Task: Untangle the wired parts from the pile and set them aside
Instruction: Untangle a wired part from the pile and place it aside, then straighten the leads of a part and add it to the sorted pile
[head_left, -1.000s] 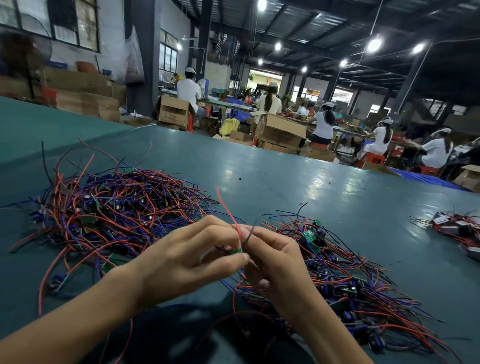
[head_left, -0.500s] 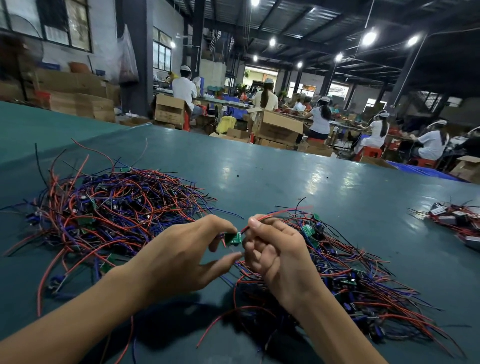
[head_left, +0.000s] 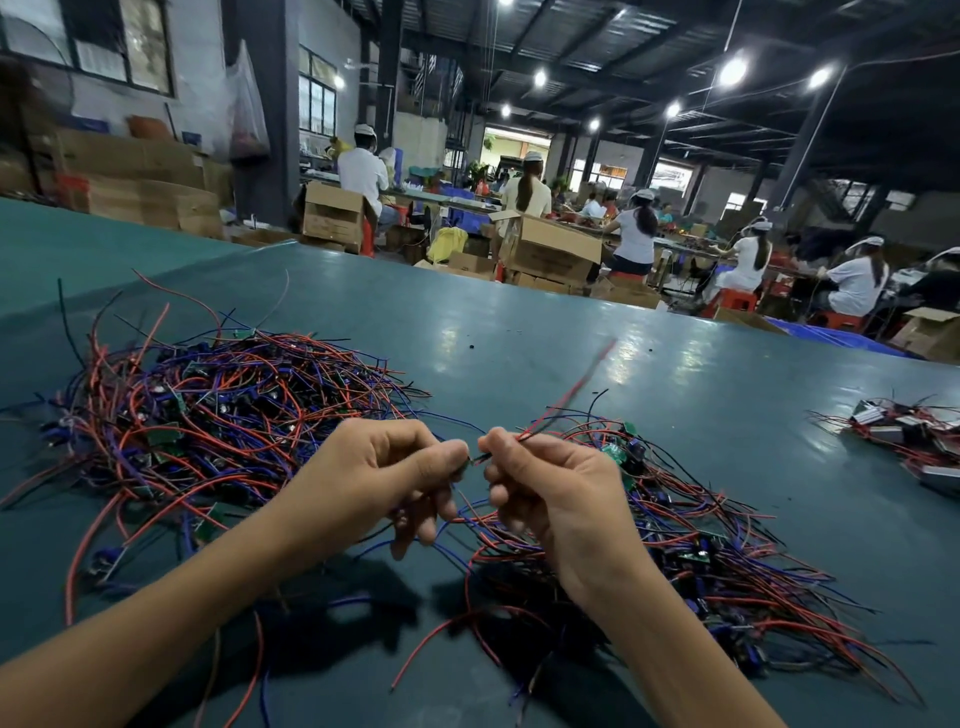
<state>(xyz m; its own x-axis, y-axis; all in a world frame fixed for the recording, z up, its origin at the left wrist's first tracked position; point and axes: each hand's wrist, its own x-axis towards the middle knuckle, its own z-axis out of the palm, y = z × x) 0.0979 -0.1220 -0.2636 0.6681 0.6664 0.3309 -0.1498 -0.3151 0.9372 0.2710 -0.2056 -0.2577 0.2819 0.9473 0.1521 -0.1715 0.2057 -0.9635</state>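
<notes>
Both hands up over the worktop (head_left: 519, 332), in the gap between the two piles, fingertips nearly meeting. Left hand (head_left: 374, 475): thumb and index pinch a small dark part (head_left: 476, 459), other fingers (head_left: 415, 525) curled under. Right hand (head_left: 553, 491): thumb and index pinch the red wire (head_left: 571, 387) right beside that part, remaining fingers curled in. The red wire runs up and to the right from the pinch; it's motion-blurred, so I can't tell its far end. The part itself is too small and too covered to say what it is. Loose red and blue wires hang from under both hands down toward the right pile (head_left: 727, 561), which lies just under and right of the right hand: red, blue and black leads with small green boards mixed in. The left pile (head_left: 208, 415) is bigger and denser, same wire colours, left of the left hand and not touching it. A third small heap (head_left: 904, 436) sits well apart at the right edge of the worktop and looks like wired parts with pale blocks; detail is unclear. The worktop is teal and glossy, with lamp glare. Behind it: cardboard boxes (head_left: 550, 249) and seated workers (head_left: 636, 234) in white tops at benches.
</notes>
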